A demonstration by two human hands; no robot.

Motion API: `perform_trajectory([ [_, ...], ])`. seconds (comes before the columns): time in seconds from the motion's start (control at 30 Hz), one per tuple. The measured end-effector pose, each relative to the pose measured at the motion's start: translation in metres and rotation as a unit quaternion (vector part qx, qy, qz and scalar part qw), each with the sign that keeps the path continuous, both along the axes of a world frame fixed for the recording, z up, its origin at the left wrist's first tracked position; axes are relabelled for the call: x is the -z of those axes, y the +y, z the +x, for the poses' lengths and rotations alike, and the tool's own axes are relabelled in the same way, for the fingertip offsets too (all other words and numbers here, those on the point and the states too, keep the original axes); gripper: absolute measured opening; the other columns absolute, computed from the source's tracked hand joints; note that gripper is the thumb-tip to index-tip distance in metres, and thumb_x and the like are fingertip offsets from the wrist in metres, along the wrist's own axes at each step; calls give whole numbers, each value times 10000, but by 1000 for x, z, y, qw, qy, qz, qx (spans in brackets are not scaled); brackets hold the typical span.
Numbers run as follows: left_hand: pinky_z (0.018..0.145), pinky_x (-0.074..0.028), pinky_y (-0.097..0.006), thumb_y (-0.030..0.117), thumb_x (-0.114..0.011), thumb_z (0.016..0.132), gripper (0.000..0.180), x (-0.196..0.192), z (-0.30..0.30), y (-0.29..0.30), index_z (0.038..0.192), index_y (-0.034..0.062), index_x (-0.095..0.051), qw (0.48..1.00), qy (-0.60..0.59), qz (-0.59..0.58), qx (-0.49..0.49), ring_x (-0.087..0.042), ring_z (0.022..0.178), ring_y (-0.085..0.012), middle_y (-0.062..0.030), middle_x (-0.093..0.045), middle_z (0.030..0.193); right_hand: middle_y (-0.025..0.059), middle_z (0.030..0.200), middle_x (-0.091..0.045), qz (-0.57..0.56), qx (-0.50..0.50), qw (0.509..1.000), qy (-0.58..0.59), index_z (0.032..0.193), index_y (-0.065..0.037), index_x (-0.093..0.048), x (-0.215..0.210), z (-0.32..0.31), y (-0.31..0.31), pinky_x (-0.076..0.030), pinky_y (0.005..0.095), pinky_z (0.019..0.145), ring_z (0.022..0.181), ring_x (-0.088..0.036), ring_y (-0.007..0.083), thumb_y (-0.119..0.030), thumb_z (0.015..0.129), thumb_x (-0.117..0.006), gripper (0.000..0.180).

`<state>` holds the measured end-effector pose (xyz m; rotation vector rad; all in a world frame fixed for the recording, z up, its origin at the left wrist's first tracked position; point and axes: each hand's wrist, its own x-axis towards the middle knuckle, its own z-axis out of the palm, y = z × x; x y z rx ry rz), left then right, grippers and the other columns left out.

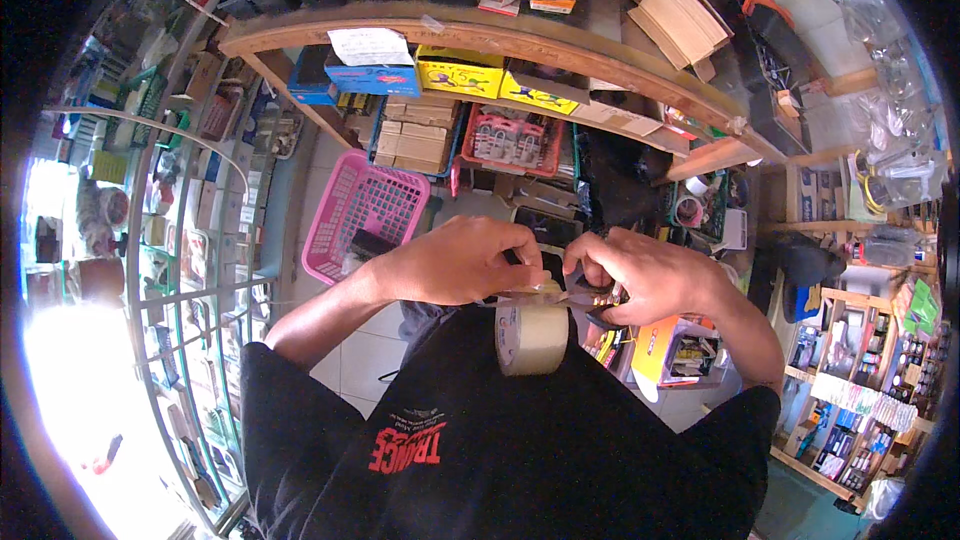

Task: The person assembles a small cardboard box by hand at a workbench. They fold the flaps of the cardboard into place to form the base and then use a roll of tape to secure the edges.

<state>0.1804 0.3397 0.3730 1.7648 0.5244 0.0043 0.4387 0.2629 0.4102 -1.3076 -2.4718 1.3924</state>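
Observation:
A roll of clear, yellowish packing tape (541, 342) hangs in front of my black shirt, just below my hands. My left hand (465, 262) is closed in a pinch at the top of the roll, with a bit of tape at its fingertips. Scissors (600, 317) with dark handles are in my right hand (650, 275), thumb and fingers around the handles. Their blades point left, across the tape just above the roll. How far apart the blades are, I cannot tell.
Beyond my left hand stands a pink plastic basket (335, 190) with a dark item inside. A wooden shelf (480, 28) with boxes crosses the far side. Glass-fronted shelving (205, 290) lines the left, and a yellow-orange box (657, 350) sits below my right forearm.

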Motion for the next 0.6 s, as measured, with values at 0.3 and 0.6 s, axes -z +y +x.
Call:
perform_trajectory([
  [0.3, 827, -538, -338, 291, -464, 1047, 301, 27, -4, -7, 1164, 19, -519, 979, -116, -149, -75, -670, 1037, -220, -136, -679, 1072, 69, 968, -620, 121, -38, 992, -21, 1164, -114, -489, 1, 4, 2, -413, 411, 807, 937, -615, 281, -337, 706, -863, 632],
  [0.6, 775, -506, -316, 327, -445, 1044, 345, 36, -8, -22, 1215, 28, -441, 927, -101, -313, -181, -643, 1125, -226, -152, -675, 1148, 82, 961, -641, 144, 88, 977, -127, 1154, -116, -497, -37, 21, -4, -360, 408, 894, 980, -622, 276, -279, 689, -865, 614],
])
